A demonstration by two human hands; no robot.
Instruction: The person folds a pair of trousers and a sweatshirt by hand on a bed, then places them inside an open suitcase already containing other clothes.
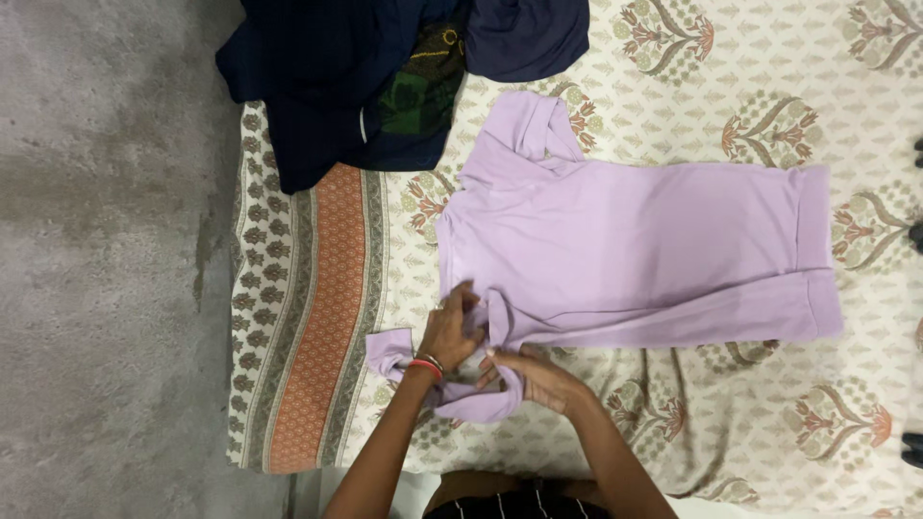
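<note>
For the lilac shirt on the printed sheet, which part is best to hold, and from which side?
Probably the near sleeve of the lilac shirt, approached from the near edge. That sleeve sticks out bunched toward the person, while the body lies flat on the printed sheet. The left hand and right hand already rest there; whether they pinch the cloth is unclear.
</note>
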